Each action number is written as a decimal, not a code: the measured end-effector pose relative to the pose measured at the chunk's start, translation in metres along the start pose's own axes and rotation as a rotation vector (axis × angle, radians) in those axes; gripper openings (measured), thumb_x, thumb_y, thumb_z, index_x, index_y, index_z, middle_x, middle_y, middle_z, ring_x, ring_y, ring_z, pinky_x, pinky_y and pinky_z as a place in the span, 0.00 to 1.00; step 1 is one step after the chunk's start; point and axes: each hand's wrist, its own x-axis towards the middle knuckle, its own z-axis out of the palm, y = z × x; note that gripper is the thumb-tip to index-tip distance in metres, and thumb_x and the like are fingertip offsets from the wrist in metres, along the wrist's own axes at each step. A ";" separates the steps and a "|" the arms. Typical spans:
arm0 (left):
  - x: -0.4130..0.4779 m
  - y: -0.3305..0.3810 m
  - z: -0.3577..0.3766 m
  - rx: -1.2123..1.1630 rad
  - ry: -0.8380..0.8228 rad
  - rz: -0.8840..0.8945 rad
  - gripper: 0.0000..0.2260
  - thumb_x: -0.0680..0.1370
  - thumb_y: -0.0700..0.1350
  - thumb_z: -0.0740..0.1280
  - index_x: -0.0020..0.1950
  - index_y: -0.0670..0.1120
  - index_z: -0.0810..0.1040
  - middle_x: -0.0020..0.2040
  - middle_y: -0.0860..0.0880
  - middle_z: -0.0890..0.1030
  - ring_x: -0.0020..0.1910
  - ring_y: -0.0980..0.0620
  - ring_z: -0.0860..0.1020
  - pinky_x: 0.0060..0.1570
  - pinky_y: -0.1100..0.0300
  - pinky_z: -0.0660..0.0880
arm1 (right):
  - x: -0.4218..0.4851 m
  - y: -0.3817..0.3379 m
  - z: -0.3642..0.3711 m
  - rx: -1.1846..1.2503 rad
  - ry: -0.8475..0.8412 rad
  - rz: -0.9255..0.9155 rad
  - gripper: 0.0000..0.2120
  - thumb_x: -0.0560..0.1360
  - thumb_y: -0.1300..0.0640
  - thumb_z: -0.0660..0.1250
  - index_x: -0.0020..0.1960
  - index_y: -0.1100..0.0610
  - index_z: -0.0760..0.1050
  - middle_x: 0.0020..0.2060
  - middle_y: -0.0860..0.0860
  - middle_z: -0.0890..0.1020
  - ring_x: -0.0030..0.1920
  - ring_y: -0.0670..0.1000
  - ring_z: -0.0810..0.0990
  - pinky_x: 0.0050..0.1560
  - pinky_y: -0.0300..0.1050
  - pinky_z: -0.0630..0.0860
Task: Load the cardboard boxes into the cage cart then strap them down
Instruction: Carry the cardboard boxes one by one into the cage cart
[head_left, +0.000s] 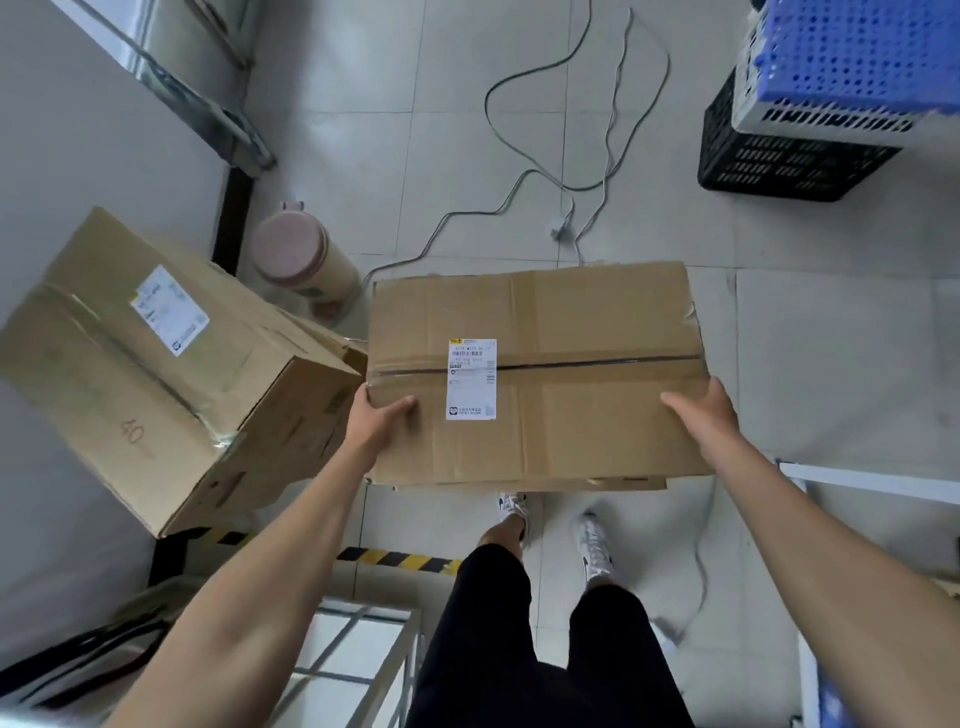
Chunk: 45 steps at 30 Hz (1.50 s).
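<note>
Left hand (376, 415), right hand (704, 410) grip labelled box (571, 415); print unreadable.

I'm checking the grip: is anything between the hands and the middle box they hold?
Nothing visible. The left hand grips the middle box at its left edge and the right hand at its right edge, thumbs on top, directly on the cardboard.

Was a pale tiled floor (415, 182). Carried loose cables (524, 176) with a small white plug (560, 227), a pink-lidded bin (301, 260) by the wall, a black crate (779, 166) far right, and striped tape (395, 560) nearer.
</note>
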 end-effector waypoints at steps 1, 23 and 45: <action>-0.009 0.007 -0.001 0.002 0.007 0.022 0.30 0.71 0.46 0.78 0.70 0.45 0.71 0.64 0.44 0.79 0.61 0.43 0.78 0.64 0.43 0.74 | 0.000 -0.003 -0.010 0.008 -0.004 -0.018 0.40 0.70 0.47 0.72 0.77 0.53 0.59 0.73 0.55 0.70 0.70 0.61 0.71 0.69 0.61 0.70; -0.308 -0.019 -0.155 -0.269 0.580 0.310 0.38 0.70 0.55 0.78 0.76 0.47 0.67 0.69 0.48 0.75 0.61 0.48 0.77 0.61 0.52 0.75 | -0.197 -0.129 -0.067 -0.016 -0.235 -0.777 0.41 0.70 0.50 0.73 0.78 0.56 0.59 0.74 0.56 0.69 0.71 0.59 0.70 0.70 0.57 0.69; -0.627 -0.688 -0.202 -0.923 1.193 -0.477 0.30 0.73 0.48 0.76 0.73 0.46 0.70 0.58 0.52 0.76 0.56 0.50 0.73 0.60 0.51 0.70 | -0.602 0.223 0.359 -0.928 -0.754 -1.130 0.30 0.70 0.50 0.73 0.68 0.53 0.67 0.64 0.56 0.76 0.63 0.63 0.75 0.63 0.60 0.73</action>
